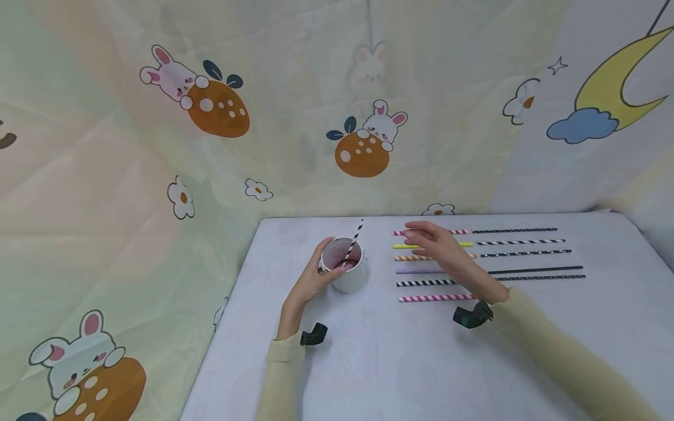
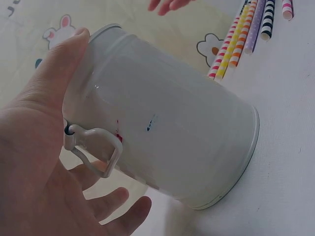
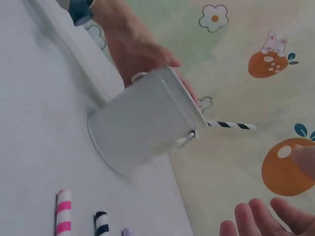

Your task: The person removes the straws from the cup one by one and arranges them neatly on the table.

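A small white metal bucket [image 1: 350, 282] with side handles stands upright on the table. My left hand [image 1: 309, 282] holds it at the rim, thumb on the near edge and fingers round its left side. One black-and-white striped straw [image 1: 357, 234] leans inside, its upper end poking above the rim. Over the left row of straws hovers my right hand [image 1: 442, 248], fingers loosely bent with nothing between them. Under and beside it lie a yellow straw [image 1: 402, 247], an orange-striped straw [image 1: 405, 258], a lavender straw [image 1: 416, 271] and a pink-striped straw [image 1: 432, 299].
A second column of dark straws [image 1: 521, 241], some patterned, lies to the right, partly behind the right forearm. The white table [image 1: 368, 362] ends at a printed fabric backdrop [image 1: 295, 134]. Each wrist carries a small black camera [image 1: 314, 334].
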Available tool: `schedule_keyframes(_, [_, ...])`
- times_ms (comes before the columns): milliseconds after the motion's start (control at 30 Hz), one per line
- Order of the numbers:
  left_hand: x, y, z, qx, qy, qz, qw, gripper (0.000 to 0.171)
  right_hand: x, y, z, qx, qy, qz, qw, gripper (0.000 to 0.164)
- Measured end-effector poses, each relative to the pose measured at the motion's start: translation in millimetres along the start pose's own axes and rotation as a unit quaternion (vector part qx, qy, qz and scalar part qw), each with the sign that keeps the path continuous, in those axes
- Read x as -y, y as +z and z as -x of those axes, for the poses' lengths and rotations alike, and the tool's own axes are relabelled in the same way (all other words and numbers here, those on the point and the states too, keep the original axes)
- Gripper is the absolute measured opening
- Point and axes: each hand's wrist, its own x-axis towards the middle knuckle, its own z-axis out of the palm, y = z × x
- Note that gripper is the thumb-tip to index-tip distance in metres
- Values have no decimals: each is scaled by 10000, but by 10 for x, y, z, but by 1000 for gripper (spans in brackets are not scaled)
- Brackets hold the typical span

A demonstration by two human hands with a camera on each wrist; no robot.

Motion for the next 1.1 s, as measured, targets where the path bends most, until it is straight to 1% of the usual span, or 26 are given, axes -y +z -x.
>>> schedule_keyframes(100, [-4, 3, 0, -1, -22, 27, 10000, 85, 1, 131, -62, -34, 180, -350, 9992, 58])
schedule_keyframes(200, [0, 7, 3, -27, -33, -1, 10000, 85, 11, 257, -123, -87, 215, -516, 9984, 57])
schedule_keyframes(367, [10, 9, 6, -92, 21, -47, 9999, 83, 42, 451, -220, -83, 82, -553, 9984, 52])
schedule_keyframes(400, [-35, 8, 21, -65, -10, -29, 10000, 83, 50, 487, -235, -60, 58, -566, 9984, 52])
schedule_keyframes(433, [-33, 8, 20, -64, 6, -32, 10000, 83, 52, 526, -254, -59, 48, -577, 9983, 51])
schedule_keyframes(600, [-30, 13, 12, -84, 3, -38, 10000, 83, 12, 714, -346, 1, 12, -597, 9982, 49])
schedule_keyframes(633, [17, 16, -3, -123, 38, -54, 9999, 83, -6, 751, -367, 3, 2, -589, 9983, 48])
schedule_keyframes(833, [17, 18, -8, -127, -14, -37, 9999, 81, -26, 902, -433, 37, -134, -572, 9983, 40])
schedule_keyframes(967, [11, 17, -8, -129, -21, -35, 9999, 80, 0, 969, -450, 3, -216, -645, 9977, 39])
schedule_keyframes(1100, [6, 16, -1, -112, -13, -25, 9999, 80, 4, 1018, -466, -43, -213, -652, 9976, 38])
